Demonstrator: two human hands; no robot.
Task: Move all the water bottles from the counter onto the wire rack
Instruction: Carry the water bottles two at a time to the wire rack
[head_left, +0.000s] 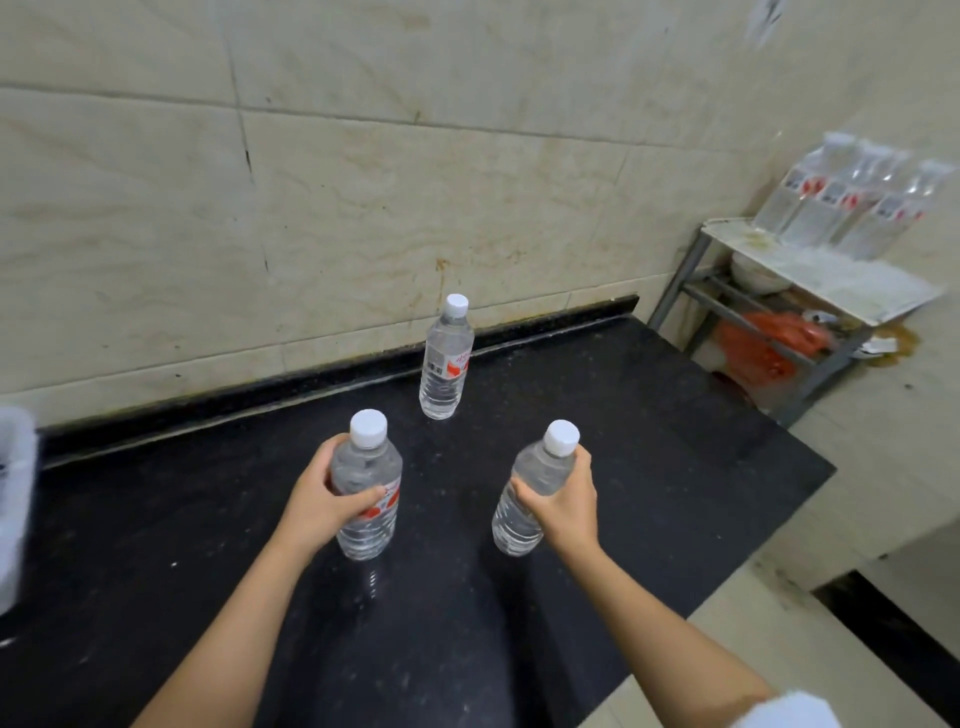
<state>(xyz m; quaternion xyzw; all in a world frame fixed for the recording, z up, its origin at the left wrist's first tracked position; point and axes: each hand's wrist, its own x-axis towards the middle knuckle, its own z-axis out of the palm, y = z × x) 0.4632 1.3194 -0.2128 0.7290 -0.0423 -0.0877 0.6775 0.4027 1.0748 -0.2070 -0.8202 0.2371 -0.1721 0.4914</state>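
Over the black surface, we grip one water bottle in each of our hands: the left hand curls round the upright bottle, the right hand round the tilted bottle. A third bottle stands alone behind them, near the tiled wall. To the right, a row of bottles tops the wire rack.

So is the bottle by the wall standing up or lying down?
Standing up. The bottle by the wall sits on its base on the counter, white cap on top.
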